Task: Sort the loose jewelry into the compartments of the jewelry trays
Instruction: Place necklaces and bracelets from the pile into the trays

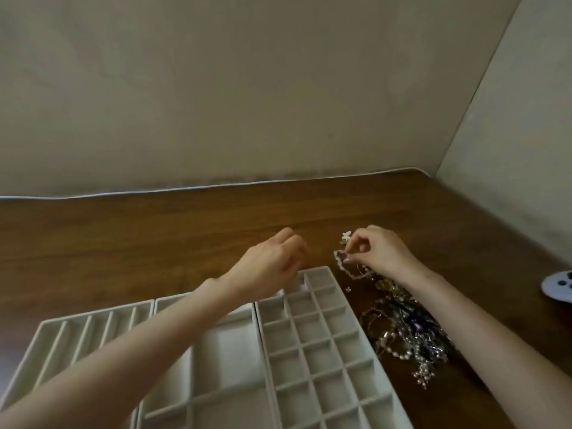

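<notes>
1. The left forearm reached in from the lower left, slanting across the jewelry trays, and the left hand (272, 261) hung above the far corner of the grid tray (318, 269). I saw only its back, with the fingers bent away and blurred, so I could not tell whether it held anything.
2. The right arm came in from the lower right, over the tabletop (154, 236) beside the trays. The right hand (382, 252) was raised a little, thumb and forefinger pinched together on a pale beaded strand (340, 265).
3. That strand drooped in a loop below the pinch, a small white charm at its upper end, its lower end trailing back into the jewelry pile (408, 332).
4. The two hands were near each other but apart, the strand between them and closer to the right one.
5. The pile lay on the tabletop just beside the grid tray's right wall, under the right forearm. One tiny loose piece (348, 289) sat next to that wall.
6. The middle tray (229, 342), with wide compartments, and the slotted tray (93, 329) lay side by side to the left.
</notes>
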Demonstrator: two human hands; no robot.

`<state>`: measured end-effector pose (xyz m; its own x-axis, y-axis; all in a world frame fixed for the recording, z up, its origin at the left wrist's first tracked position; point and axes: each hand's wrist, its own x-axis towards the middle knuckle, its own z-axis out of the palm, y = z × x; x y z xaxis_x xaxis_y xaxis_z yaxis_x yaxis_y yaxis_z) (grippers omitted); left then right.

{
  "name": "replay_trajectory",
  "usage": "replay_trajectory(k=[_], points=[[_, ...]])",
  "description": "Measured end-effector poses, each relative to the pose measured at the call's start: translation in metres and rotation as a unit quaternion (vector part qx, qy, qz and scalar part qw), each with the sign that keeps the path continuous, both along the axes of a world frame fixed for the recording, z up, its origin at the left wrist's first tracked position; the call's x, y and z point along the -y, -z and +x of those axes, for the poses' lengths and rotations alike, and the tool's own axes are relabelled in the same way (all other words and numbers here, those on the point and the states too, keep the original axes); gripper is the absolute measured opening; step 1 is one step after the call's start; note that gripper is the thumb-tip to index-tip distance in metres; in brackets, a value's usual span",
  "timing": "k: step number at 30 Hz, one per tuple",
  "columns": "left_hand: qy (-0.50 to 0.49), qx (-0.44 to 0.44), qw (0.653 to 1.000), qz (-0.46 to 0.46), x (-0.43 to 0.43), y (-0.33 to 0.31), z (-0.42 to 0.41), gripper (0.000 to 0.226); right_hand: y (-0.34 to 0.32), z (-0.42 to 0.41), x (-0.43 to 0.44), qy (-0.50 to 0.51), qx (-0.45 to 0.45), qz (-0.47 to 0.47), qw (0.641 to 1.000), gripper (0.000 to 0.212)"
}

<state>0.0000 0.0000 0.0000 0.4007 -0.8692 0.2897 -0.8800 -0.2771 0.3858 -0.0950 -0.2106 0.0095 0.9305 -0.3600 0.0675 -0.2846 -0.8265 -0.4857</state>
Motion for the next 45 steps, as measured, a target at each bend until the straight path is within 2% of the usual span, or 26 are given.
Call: replay_trajectory(k=[5,8,12,15,19,24,26,30,34,37,41,43,45], points=[[-0.011,0.036,0.999,-0.005,-0.005,0.004,-0.004,0.020,-0.002,-0.001,-0.006,0.024,-0.123,-0.085,0.988,0.023],[-0.014,0.037,0.999,-0.015,-0.010,0.004,-0.010,0.019,0.000,-0.003,-0.011,0.027,-0.126,-0.108,0.986,0.016],[-0.034,-0.003,0.999,-0.024,-0.012,0.002,-0.019,0.021,-0.004,-0.006,-0.011,0.008,-0.139,-0.083,0.987,0.010],[-0.053,-0.068,0.995,-0.045,-0.006,-0.002,-0.028,0.021,-0.018,-0.013,-0.009,-0.003,-0.060,-0.057,0.997,0.010],[-0.076,-0.167,0.978,-0.097,0.007,-0.011,-0.037,0.034,-0.046,-0.019,-0.010,-0.018,0.080,0.087,0.993,0.005],[-0.069,-0.232,0.959,-0.151,0.023,-0.020,-0.046,0.055,-0.071,-0.023,-0.026,-0.085,0.177,0.103,0.975,0.005],[-0.057,-0.255,0.949,-0.175,0.026,-0.026,-0.052,0.049,-0.077,-0.023,-0.036,-0.124,0.194,0.103,0.968,0.005],[-0.075,-0.264,0.924,-0.265,0.018,-0.039,-0.058,0.006,-0.083,-0.022,-0.049,-0.155,0.237,0.106,0.953,0.008],[-0.084,-0.341,0.900,-0.260,0.006,-0.048,-0.058,0.017,-0.086,-0.026,-0.055,-0.168,0.241,0.103,0.950,0.026],[-0.113,-0.327,0.906,-0.243,-0.002,-0.048,-0.055,0.018,-0.084,-0.029,-0.063,-0.153,0.240,0.063,0.956,0.025],[-0.148,-0.273,0.932,-0.187,-0.013,-0.045,-0.058,0.021,-0.076,-0.030,-0.069,-0.112,0.270,-0.011,0.956,0.013],[-0.173,-0.232,0.942,-0.168,-0.018,-0.044,-0.060,0.026,-0.072,-0.031,-0.070,-0.092,0.286,-0.003,0.954,0.011],[-0.182,-0.253,0.938,-0.150,-0.026,-0.043,-0.062,0.034,-0.070,-0.033,-0.072,-0.080,0.293,0.039,0.952,0.009]])
